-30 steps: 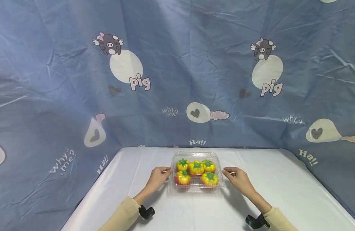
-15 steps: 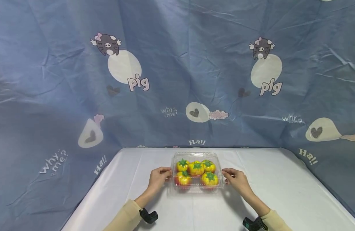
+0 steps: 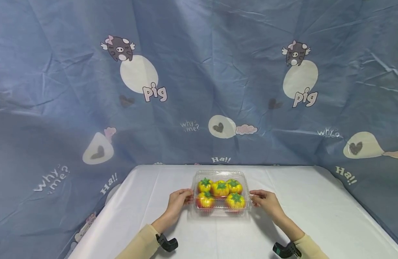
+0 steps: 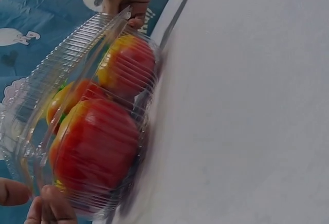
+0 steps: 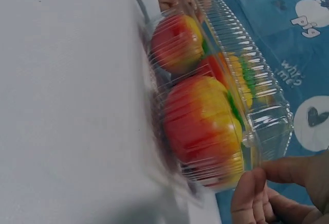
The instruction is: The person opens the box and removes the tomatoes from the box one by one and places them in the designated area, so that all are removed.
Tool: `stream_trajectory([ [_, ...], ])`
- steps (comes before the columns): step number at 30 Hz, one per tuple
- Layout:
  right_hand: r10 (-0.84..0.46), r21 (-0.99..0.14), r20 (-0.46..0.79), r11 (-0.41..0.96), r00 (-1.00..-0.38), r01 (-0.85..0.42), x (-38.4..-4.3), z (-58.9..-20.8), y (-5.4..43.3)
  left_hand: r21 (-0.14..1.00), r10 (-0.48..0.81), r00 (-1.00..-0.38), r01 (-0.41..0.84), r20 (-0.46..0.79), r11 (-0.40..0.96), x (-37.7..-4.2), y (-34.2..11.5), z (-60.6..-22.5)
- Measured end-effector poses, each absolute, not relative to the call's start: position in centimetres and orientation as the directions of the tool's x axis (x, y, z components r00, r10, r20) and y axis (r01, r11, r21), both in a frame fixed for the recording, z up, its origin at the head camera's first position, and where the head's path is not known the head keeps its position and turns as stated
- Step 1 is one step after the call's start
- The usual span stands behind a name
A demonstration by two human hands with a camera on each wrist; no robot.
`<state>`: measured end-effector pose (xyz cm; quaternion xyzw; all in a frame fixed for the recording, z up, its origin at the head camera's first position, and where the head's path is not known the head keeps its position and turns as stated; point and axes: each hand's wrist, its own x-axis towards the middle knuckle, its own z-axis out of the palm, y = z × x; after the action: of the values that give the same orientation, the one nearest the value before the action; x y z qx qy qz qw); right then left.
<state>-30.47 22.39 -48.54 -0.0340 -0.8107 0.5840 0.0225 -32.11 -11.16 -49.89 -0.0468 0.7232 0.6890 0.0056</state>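
A clear plastic clamshell box [image 3: 220, 206] sits on the table with its lid down over the base. Several red-and-yellow tomatoes [image 3: 220, 187] with green leafy tops show through it. At the box's left side, my left hand [image 3: 176, 204] holds the rim between thumb and fingers; the left wrist view shows the fingertips [image 4: 56, 203] at the edge. On the opposite side my right hand [image 3: 268, 205] pinches the rim, thumb against fingers [image 5: 252, 193] in the right wrist view. The ribbed walls of the box blur the lower tomatoes in both wrist views.
A white cloth covers the table [image 3: 215, 237]. Behind it and at both sides hangs a blue curtain [image 3: 186, 144] printed with pigs and words. Each wrist carries a black strap device, one on the left [image 3: 167, 242], one on the right [image 3: 285, 249].
Both hands have drawn in slightly to the box's sides, their fingers now at its rim. The box stays in about the same place. The curtain at the left has shifted.
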Motion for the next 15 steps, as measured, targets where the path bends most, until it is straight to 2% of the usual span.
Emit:
stream_trajectory([
  [8, 0.106, -0.957, -0.082, 0.269, -0.991, 0.108, -30.28, -48.07, 22.36, 0.996, -0.059, -0.995, -0.086, -0.084, 0.025, -31.82, -10.75, -50.13],
  [15, 0.123, -0.955, -0.092, 0.271, -0.988, 0.123, -30.72, -48.45, 22.59, 0.993, 0.014, -0.997, -0.080, -0.079, -0.086, -31.73, -10.57, -50.19],
])
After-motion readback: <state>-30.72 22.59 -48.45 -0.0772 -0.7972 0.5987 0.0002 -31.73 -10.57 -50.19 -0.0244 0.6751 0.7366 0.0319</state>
